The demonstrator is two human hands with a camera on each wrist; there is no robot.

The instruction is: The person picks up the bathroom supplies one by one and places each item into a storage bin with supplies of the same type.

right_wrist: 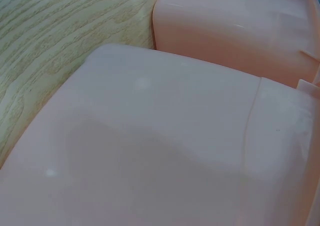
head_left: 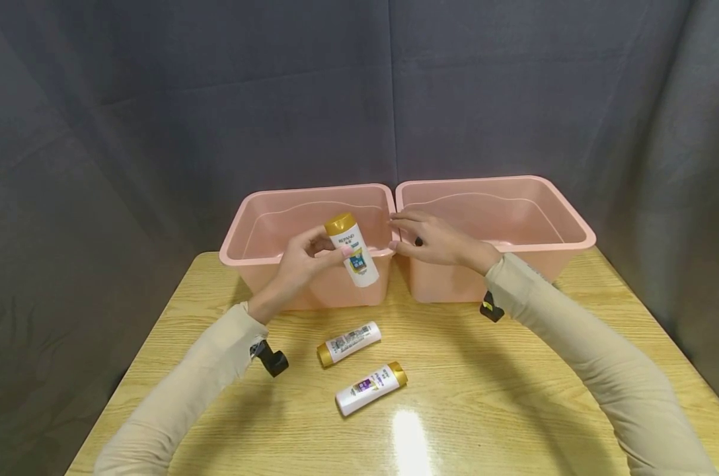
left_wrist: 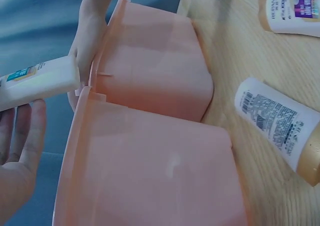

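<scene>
— Head view first: what's the biggest thing in front of you?
— Your wood-grain desk (head_left: 514,396), glossy enough to throw back a light. On it, two smooth pink plastic tubs with rounded corners stand side by side, rims almost touching: the left tub (head_left: 264,225) and the right tub (head_left: 550,211).

— And your hands?
— Your left hand (head_left: 300,264) grips a white bottle (head_left: 352,254) with a gold cap, upright and slightly tilted, over the front rim of the left tub. Its label reads something like "REJOICE", though the print is too small to be sure. Your right hand (head_left: 437,241) is released, fingers spread, resting at the right tub's near corner.

— Anything smaller?
— Two more gold-capped white bottles lie on the desk: the barcode bottle (head_left: 349,343) and the purple-label bottle (head_left: 371,388).
</scene>
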